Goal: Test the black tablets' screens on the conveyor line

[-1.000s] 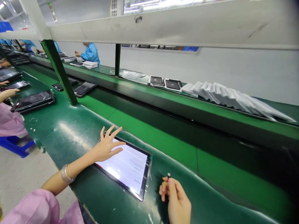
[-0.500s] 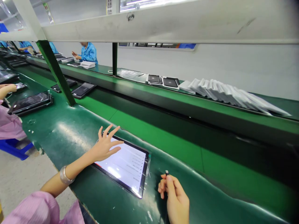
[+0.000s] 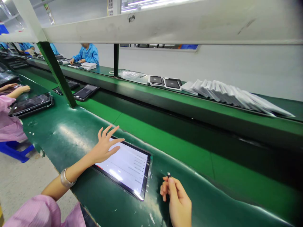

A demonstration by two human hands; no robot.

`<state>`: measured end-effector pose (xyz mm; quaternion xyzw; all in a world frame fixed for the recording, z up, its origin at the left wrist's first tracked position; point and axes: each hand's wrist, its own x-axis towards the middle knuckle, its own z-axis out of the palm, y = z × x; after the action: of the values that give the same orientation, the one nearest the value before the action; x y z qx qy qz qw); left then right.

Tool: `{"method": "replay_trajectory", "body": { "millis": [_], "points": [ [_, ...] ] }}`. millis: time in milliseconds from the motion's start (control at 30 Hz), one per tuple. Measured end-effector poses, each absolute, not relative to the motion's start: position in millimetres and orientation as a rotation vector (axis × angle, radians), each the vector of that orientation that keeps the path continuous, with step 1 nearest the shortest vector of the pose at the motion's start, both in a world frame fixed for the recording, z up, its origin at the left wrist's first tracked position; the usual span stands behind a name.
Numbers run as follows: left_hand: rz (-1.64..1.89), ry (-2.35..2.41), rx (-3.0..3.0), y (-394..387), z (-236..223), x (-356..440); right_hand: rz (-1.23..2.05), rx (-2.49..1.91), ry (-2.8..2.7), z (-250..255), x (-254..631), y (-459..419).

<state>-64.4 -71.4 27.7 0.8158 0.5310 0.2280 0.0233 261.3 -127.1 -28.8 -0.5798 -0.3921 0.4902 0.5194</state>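
One lit tablet (image 3: pixel 129 167) lies face up on the green worktop (image 3: pixel 47 134). Over its left end the left hand (image 3: pixel 105 148) is spread, that grip's fingers well apart; whether they touch the screen cannot be told. Just right of the tablet, the right hand (image 3: pixel 177 197) has its grip pinched together on a cable plug (image 3: pixel 169 175), whose pale tip points up and away. A dark tablet stack (image 3: pixel 33 104) sits well left of the lit tablet, near a co-worker's pink sleeve (image 3: pixel 7 104).
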Motion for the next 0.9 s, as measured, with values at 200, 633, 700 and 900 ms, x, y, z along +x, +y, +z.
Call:
{"method": "replay_trajectory", "body": {
  "millis": [200, 633, 700, 900],
  "points": [
    [0.849, 1.723, 2.433, -68, 28, -79, 1.173, -1.397, -0.942, -26, 261, -127],
    [0.895, 1.627, 2.487, -65, 25, -91, 1.175, -1.41, -0.967, -30, 264, -127],
    [0.925, 1.674, 2.498, -64, 23, -92, 1.175, -1.408, -0.968, -30, 263, -126],
    [0.836, 1.765, 2.472, -58, 23, -104, 1.178, -1.404, -0.965, -30, 264, -126]
  ]
}}
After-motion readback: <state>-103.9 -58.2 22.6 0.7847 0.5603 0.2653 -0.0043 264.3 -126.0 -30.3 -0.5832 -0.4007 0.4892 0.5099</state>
